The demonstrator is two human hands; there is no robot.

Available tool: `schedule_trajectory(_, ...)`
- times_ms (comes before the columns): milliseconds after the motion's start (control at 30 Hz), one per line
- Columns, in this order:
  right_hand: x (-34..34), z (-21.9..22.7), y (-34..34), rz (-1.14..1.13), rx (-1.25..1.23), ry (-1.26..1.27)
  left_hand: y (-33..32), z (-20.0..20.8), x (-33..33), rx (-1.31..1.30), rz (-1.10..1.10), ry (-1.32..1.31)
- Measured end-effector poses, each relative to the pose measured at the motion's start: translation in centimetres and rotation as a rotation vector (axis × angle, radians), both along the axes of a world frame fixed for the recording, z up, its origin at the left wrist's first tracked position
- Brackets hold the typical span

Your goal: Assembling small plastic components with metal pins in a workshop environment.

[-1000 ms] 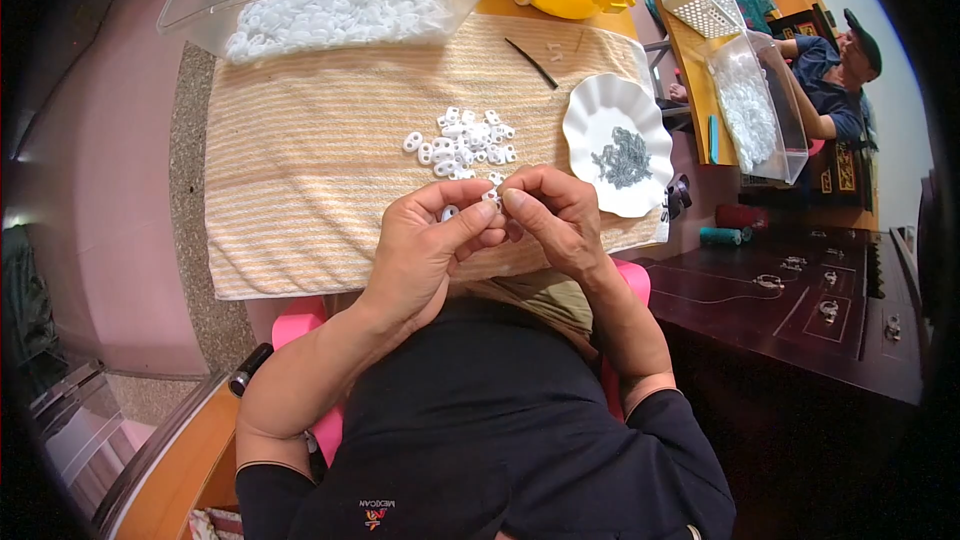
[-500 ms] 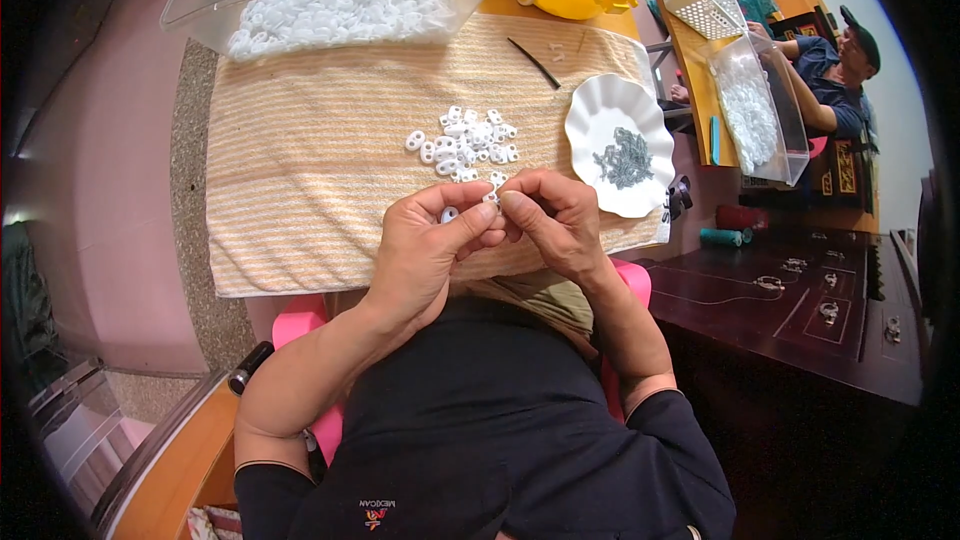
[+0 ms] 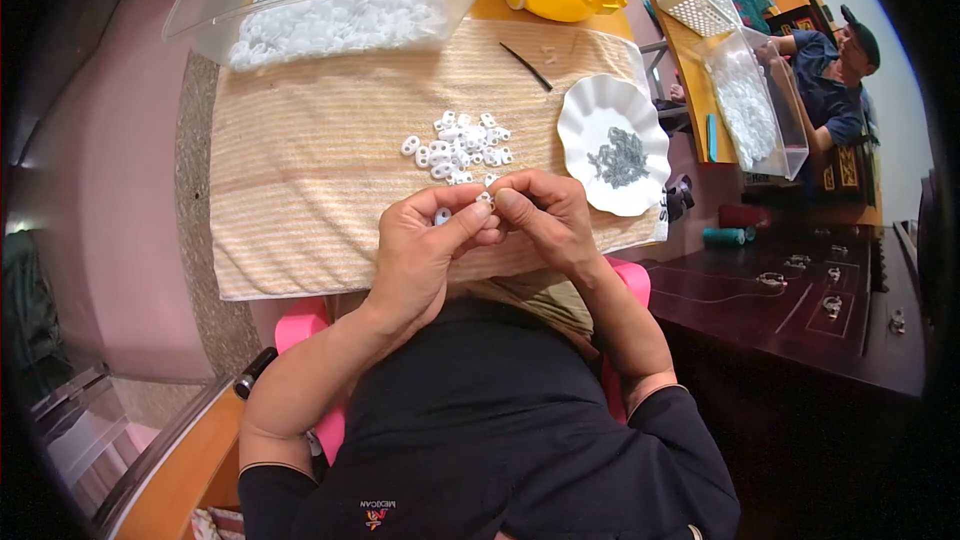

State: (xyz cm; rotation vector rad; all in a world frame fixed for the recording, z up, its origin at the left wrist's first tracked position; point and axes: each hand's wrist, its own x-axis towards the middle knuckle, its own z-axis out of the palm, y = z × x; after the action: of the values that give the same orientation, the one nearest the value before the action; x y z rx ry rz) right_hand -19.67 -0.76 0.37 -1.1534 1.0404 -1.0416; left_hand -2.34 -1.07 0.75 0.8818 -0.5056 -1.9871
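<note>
My left hand (image 3: 422,245) and my right hand (image 3: 552,220) meet at the near edge of the towel, fingertips pressed together. Between both thumbs and forefingers is a small white plastic piece (image 3: 485,198), mostly covered by the fingers. Another white piece with a hole (image 3: 442,215) shows beside my left forefinger. Just beyond my hands lies a loose pile of small white two-holed oval pieces (image 3: 460,143). To the right stands a white scalloped plate (image 3: 588,105) with a heap of tiny grey parts (image 3: 622,158), too small to make out singly.
A striped towel (image 3: 290,180) covers the table. At the far left stands a clear bin (image 3: 215,40) full of white pieces, with a yellow tub (image 3: 570,2) beside it. A thin black stick (image 3: 525,65) lies near the plate. A person (image 3: 832,90) sits at the right behind another clear bin (image 3: 790,125).
The view has shifted slightly, so the table things sit a little further left. Both hands keep their pinch on the white piece, with only small finger movement.
</note>
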Motion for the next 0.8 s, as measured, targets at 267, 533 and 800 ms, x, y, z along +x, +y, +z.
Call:
schedule_trajectory(267, -0.57, 0.17, -0.29, 0.056, 0.060, -0.092, -0.37, 0.58, 0.24, 0.008, -0.023, 0.012)
schedule_trajectory(533, -1.03, -0.25, -0.43, 0.075, 0.139, -0.143, -0.44, 0.36, 0.25, 0.009, -0.033, 0.009)
schedule_trajectory(800, -0.91, -0.60, -0.52, 0.053, 0.089, -0.070, -0.42, 0.35, 0.22, 0.007, -0.032, 0.008)
